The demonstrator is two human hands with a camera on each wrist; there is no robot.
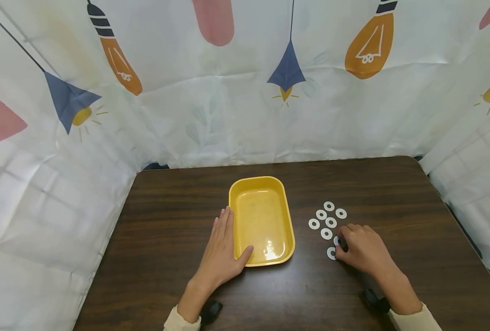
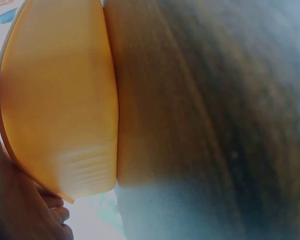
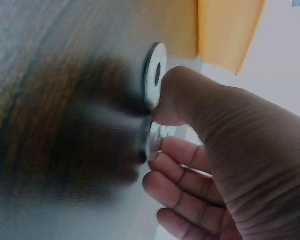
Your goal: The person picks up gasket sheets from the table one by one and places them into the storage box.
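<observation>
A yellow rectangular tray (image 1: 263, 219) lies on the dark wood-grain table. My left hand (image 1: 222, 250) rests along its left side with straight fingers, the thumb reaching over the near rim. In the left wrist view, the tray's side wall (image 2: 60, 100) rises beside that hand. Several flat white washers (image 1: 330, 222) lie scattered right of the tray. At their near end my right hand (image 1: 365, 248) bends thumb and fingertips around one washer (image 3: 153, 140), pinching it low at the tabletop. Another washer (image 3: 154, 75) lies right beside the thumb, its edge partly covered.
The brown table (image 1: 179, 197) reaches back to a white patterned curtain (image 1: 228, 115), which also hangs along both sides. Black wrist cameras (image 1: 211, 312) sit under both wrists. In the right wrist view, the tray's orange-looking corner (image 3: 227, 35) stands beyond the washers.
</observation>
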